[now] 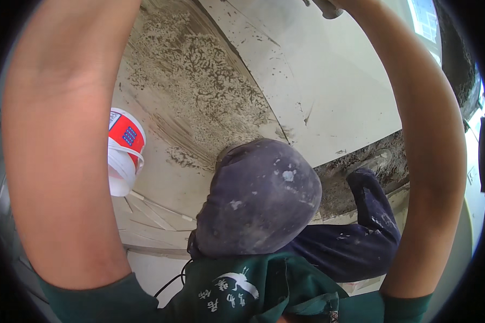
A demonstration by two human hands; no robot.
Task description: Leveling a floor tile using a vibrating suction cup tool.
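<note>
Both my bare arms reach up past the top edge of the head view. My left hand lies beyond the picture; only the left forearm and elbow show. At the top edge, the heel of my right hand (347, 2) just comes into view, with its fingers hidden. Right beside it juts the rounded end of a grey tool (327, 8), possibly a handle; whether the hand grips it I cannot tell. Below my arms lies a surface smeared with grey mortar (210, 70), ridged and patchy. Alongside it is a large pale tile (328, 91) with mortar specks.
A white and red bucket (128, 134) stands left, partly behind my left arm. Thin pale strips (156, 210) lie below it. My bent knee (258, 199) in stained dark trousers fills the middle. My other foot (377, 160) rests on rough grey mortar (339, 180) past the tile's edge.
</note>
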